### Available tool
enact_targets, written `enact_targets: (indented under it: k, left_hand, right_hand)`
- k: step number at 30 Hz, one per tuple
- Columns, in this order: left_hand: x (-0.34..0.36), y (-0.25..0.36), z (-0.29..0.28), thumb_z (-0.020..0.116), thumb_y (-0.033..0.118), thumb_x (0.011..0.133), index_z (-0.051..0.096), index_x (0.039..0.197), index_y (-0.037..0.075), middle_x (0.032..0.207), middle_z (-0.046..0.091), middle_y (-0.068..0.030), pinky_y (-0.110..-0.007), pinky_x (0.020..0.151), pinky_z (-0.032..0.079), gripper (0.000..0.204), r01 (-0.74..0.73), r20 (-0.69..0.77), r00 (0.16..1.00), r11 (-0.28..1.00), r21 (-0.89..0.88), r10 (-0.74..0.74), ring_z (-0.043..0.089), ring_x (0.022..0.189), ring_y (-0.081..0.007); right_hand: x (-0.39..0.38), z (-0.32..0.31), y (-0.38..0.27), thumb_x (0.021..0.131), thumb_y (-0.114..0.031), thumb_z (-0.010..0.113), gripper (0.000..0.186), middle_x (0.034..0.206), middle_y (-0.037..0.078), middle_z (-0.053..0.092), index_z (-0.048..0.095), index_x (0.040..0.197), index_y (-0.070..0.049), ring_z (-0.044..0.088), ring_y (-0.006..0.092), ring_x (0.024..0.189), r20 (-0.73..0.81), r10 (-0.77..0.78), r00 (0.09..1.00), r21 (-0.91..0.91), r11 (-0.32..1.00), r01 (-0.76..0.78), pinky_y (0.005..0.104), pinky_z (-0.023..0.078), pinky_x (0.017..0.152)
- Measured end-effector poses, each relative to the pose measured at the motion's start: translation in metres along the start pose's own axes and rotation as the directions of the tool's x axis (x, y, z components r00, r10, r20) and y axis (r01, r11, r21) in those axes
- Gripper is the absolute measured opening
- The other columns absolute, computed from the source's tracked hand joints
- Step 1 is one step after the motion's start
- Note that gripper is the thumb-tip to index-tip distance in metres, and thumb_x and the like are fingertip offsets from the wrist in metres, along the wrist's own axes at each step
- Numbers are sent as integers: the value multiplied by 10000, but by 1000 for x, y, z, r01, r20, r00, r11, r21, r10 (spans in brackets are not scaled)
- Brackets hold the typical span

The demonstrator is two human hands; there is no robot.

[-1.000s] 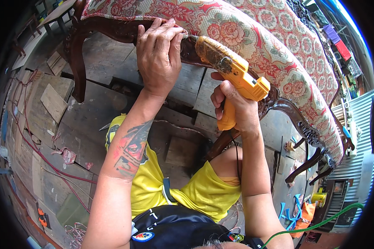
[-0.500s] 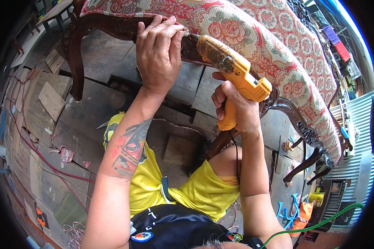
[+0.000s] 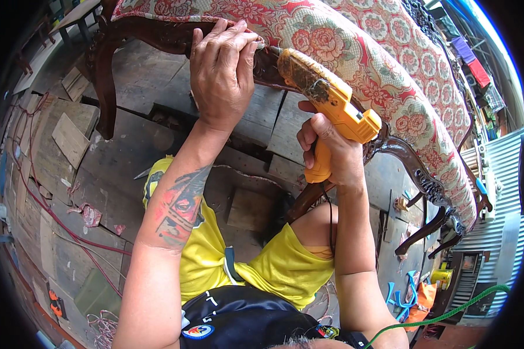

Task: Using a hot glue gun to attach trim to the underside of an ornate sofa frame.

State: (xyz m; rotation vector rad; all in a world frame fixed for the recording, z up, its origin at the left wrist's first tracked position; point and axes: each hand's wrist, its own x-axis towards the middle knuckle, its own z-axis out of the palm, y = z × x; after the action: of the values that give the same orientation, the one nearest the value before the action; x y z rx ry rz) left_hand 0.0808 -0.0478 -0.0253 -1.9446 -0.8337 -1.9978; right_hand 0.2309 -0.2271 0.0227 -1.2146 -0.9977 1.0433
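Note:
My left hand point(image 3: 221, 75) has its fingertips pressed together on the trim along the lower edge of the floral upholstery point(image 3: 314, 41), where it meets the carved dark wooden frame point(image 3: 128, 29) of a piece of furniture. My right hand point(image 3: 332, 148) grips a yellow glue gun point(image 3: 349, 113), its body smeared with brown residue. The gun points up-left, its nozzle at the fabric edge just right of my left fingertips; whether it touches is hard to tell. A dark cord hangs from the gun's handle beside my right knee.
Under the furniture lies uneven plank flooring point(image 3: 110, 168) with loose boards point(image 3: 70, 136) and red cords point(image 3: 52, 215). Carved legs point(image 3: 425, 230) stand at the right, near blue plastic pieces point(image 3: 410, 296), a yellow bucket point(image 3: 442, 279) and corrugated metal point(image 3: 501, 192). A green hose point(image 3: 466, 308) crosses lower right.
Both hands and the glue gun have stayed nearly in place, with a slight shift upward in the picture, my left hand also a little leftward. Both grips look the same.

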Motion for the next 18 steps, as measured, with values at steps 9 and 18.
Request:
enact_targets:
  k: [9,18]
  left_hand:
    - [0,1,0,717,185,1042,763,1144,142,1263,774,-42,-501,1208,408,120,2,0,1000,1000,2,-2,678,1285,-274]
    - [0,1,-1,712,187,1045,764,1144,141,1265,774,-47,-503,1211,402,121,7,-1,1000,1000,-5,-7,675,1290,-277]
  right_hand:
    - [-2,1,0,1041,-264,726,488,780,50,563,587,1351,87,594,168,703,-9,-2,1000,17,1000,3,260,476,445]
    - [-6,7,-2,1039,-261,737,491,775,46,561,582,1345,91,584,158,697,-25,4,1000,7,1000,-4,249,446,435]
